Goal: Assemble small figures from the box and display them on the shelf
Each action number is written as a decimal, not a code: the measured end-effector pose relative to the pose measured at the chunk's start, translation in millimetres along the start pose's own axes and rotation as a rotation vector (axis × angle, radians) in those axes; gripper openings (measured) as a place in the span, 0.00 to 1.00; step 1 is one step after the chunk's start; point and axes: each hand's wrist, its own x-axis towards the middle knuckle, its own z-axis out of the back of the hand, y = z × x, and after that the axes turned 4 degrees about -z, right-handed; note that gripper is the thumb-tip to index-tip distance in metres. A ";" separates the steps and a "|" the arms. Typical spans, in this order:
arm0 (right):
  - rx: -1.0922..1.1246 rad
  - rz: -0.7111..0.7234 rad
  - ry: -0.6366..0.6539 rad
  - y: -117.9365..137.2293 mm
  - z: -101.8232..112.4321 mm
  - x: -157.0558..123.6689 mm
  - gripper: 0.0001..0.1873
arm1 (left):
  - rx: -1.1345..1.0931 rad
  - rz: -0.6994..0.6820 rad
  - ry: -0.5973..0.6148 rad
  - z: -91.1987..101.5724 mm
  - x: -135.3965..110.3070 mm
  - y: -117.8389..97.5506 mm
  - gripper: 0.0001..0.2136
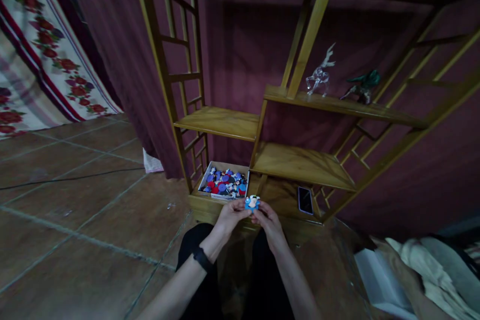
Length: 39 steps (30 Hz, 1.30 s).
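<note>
Pinching a blue-and-white figurine, left hand and right hand partly cover it; details blur.

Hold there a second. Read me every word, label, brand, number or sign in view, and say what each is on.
No readable text anywhere.
Small figurine, between the left hand and right hand: any marking is too small to read.
Pieces in the box: too small and blurred.
Phone: dark screen, nothing legible.
Black wristband: nothing legible.
</note>
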 end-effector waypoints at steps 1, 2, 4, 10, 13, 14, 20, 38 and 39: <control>-0.003 0.002 0.006 1.2 -0.1 0.4 0.20 | -0.048 0.036 -0.015 0.4 1.0 -0.2 0.18; -0.005 0.006 0.011 2.3 -0.1 0.9 0.19 | -0.090 0.077 -0.031 0.8 1.9 -0.3 0.18; -0.003 0.015 0.016 4.7 0.3 2.1 0.19 | -0.169 0.165 -0.063 1.6 3.8 -0.5 0.18; -0.020 0.040 0.001 8.0 1.7 6.8 0.19 | -0.303 0.279 -0.116 1.8 9.7 -2.8 0.12; -0.040 0.053 -0.018 7.5 1.7 9.9 0.19 | -0.334 0.277 -0.122 0.6 12.5 -3.5 0.08; -0.048 0.059 -0.029 7.3 1.5 10.7 0.19 | -0.343 0.276 -0.124 0.1 13.5 -3.5 0.07; -0.075 0.061 -0.051 11.9 -0.2 12.1 0.20 | -0.374 0.275 -0.163 -4.9 18.4 -3.6 0.05; -0.093 0.188 0.048 8.2 11.2 21.7 0.19 | -0.346 0.293 -0.259 -20.0 19.9 -2.5 0.09; -0.105 0.188 0.037 7.4 11.9 21.8 0.19 | -0.345 0.299 -0.254 -20.4 20.5 -2.8 0.08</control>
